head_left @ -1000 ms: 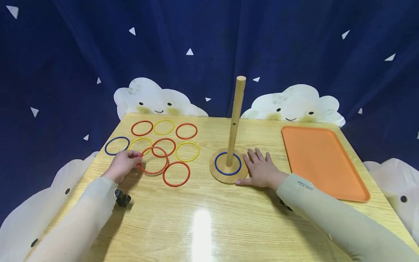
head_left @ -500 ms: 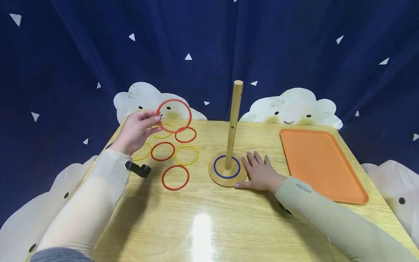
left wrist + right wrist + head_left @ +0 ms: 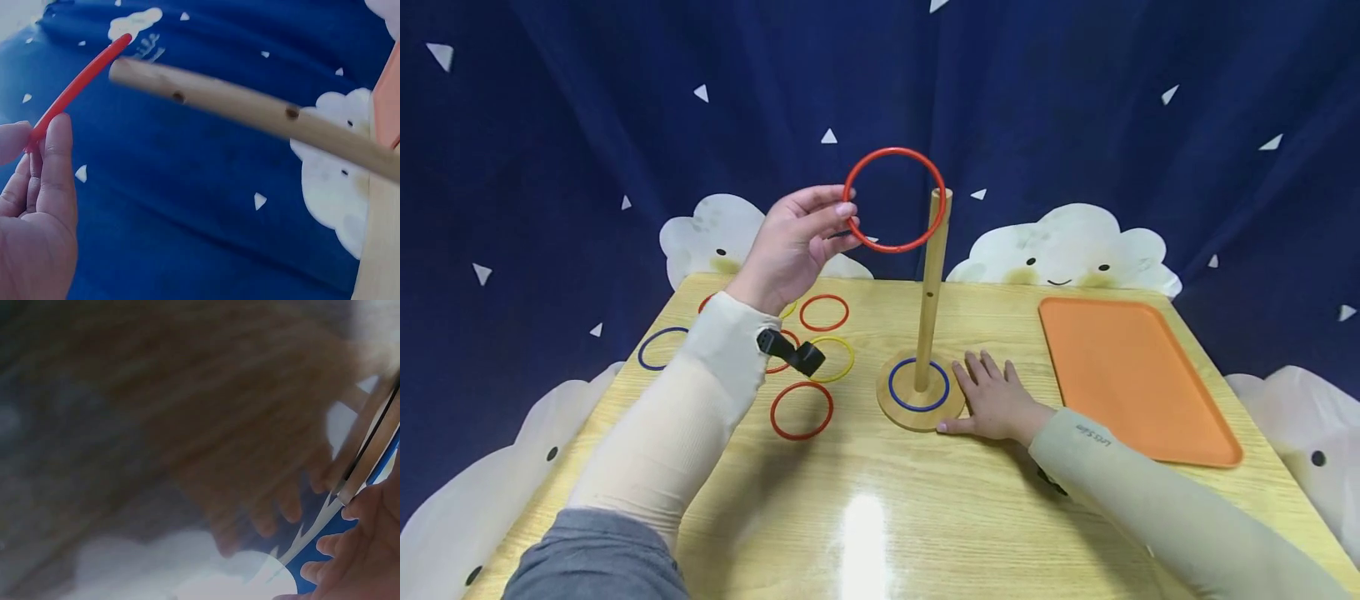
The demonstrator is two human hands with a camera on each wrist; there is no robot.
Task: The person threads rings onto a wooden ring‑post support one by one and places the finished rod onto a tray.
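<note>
Between thumb and fingers, my left hand (image 3: 797, 237) pinches a red ring (image 3: 895, 249) by its left side, raised to the height of the top of the wooden post (image 3: 931, 292). From the head, the ring's right side overlaps the post's top. The left wrist view shows the red ring (image 3: 81, 81) edge-on, its far end close by the post's tip (image 3: 125, 72). A blue ring (image 3: 919, 408) lies around the post's foot on the round wooden base (image 3: 891, 404). My right hand (image 3: 996, 404) rests with spread, straight fingers at the base's right edge.
Several red, yellow and blue rings lie on the table's left, including a red ring (image 3: 802, 437), a yellow ring (image 3: 850, 360) and a blue ring (image 3: 642, 354). My left forearm hides some. An orange tray (image 3: 1135, 375) lies at right. A dark blue curtain (image 3: 775, 83) hangs behind.
The left hand has lifted the red ring off the table and carried it up and right to the post's top. The right hand has stayed at the base.
</note>
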